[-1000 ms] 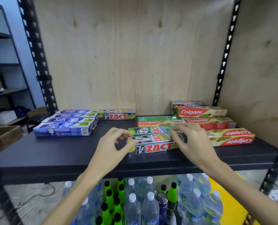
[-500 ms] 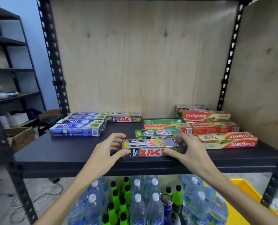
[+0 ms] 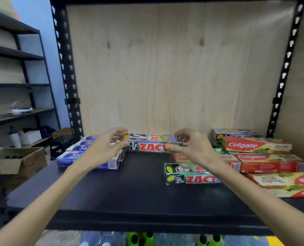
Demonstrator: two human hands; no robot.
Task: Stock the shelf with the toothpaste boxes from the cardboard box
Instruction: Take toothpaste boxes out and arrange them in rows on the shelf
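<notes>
Both hands hold a grey ZACT toothpaste box near the back of the black shelf. My left hand grips its left end between thumb and fingers. At the right end, my right hand pinches it. The box hangs level just right of the blue Saft boxes, which my left hand partly hides. Whether it rests on another box I cannot tell. A green ZACT box lies on the shelf under my right forearm.
Red and green Colgate boxes lie in rows at the right of the shelf. An open cardboard box sits on the floor at the left. Bottles stand below the shelf. A plywood back panel closes the rear.
Both hands lifted the grey ZACT box off the green one at the shelf's front and carried it back and left, next to the Saft boxes. The green box stayed in place.
</notes>
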